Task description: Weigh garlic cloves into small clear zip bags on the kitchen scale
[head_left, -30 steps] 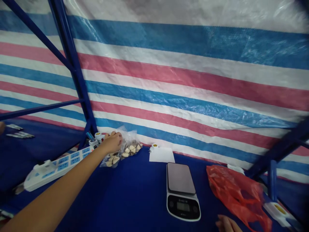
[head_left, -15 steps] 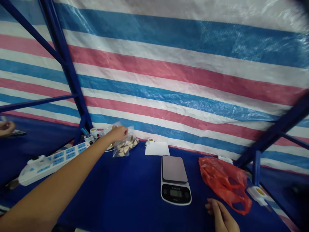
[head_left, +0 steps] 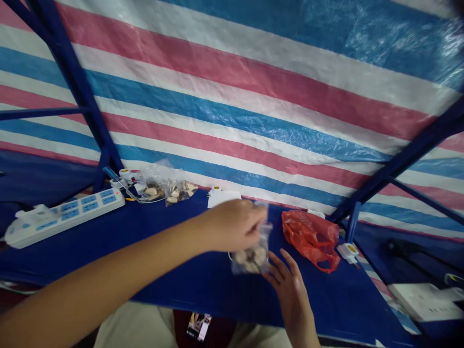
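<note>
My left hand [head_left: 234, 223] is closed on the top of a clear plastic bag [head_left: 250, 261] of pale, chunky pieces. The bag hangs in front of me over the middle of the blue table and is blurred by motion. My right hand [head_left: 288, 285] has its fingers spread, the tips close to the bag's right lower side; whether they touch it I cannot tell. The kitchen scale is almost wholly hidden behind my left hand and the bag. More clear bags [head_left: 179, 188] with similar pieces lie at the back left.
A white power strip [head_left: 68, 215] lies at the left. A red plastic bag [head_left: 308, 237] and a white plug adapter [head_left: 348, 252] sit on the right. White paper [head_left: 223, 197] is at the back of the table [head_left: 174, 270]. A phone [head_left: 198, 326] rests near my lap.
My left hand has come from the back left to the middle, bringing a bag of pieces. My right hand has opened and moved in beside it. The view has tilted down, showing my lap.
</note>
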`<state>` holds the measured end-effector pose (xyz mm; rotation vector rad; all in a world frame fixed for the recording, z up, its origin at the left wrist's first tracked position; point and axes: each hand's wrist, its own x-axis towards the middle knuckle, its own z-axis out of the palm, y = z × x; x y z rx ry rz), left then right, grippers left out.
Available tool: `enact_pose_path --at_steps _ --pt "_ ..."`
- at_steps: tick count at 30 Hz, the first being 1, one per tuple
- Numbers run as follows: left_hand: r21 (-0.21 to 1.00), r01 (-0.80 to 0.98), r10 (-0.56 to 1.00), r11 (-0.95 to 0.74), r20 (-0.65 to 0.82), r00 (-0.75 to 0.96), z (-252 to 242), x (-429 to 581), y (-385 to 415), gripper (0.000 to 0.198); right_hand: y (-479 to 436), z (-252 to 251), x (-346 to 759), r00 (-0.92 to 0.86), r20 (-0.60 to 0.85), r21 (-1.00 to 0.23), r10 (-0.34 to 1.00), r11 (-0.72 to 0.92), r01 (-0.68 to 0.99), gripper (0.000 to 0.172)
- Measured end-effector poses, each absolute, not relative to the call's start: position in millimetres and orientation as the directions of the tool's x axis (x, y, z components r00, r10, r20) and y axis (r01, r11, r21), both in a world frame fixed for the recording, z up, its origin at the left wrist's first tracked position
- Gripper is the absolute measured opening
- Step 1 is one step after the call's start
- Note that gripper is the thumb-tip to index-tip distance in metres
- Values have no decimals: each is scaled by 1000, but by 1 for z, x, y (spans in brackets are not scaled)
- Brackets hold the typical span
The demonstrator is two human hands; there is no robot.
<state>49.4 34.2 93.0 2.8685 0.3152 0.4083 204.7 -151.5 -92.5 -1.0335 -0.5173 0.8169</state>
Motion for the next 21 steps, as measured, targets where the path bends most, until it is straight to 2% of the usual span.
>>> enact_pose_path --at_steps 2,4,9,11,14,17,19,21 --pt "304 30 126 -952 300 946 85 68 5 9 -162 -91 199 603 -66 -828 795 294 -478 66" --pt "349 -28 98 -937 338 936 73 85 -11 7 -176 -93 202 625 -120 -817 771 281 -503 68" --pt "386 6 157 -923 362 919 50 115 -17 9 -200 -90 211 613 -197 -790 765 246 -561 71" --pt "393 39 195 -919 366 910 45 120 -14 9 -197 -88 206 625 -174 -768 761 292 -570 70" --pt "405 99 259 -909 362 895 40 122 -10 7 -182 -91 194 680 -68 -792 730 375 -481 68" --pt "455 161 347 -876 363 865 34 122 -9 6 -162 -100 186 719 8 -810 695 425 -403 81" --pt "497 186 401 -848 370 838 31 123 -11 5 -152 -107 185 731 20 -797 683 452 -401 84" --pt "535 188 431 -824 376 820 30 125 -14 6 -146 -112 187 731 -24 -781 682 444 -440 77"
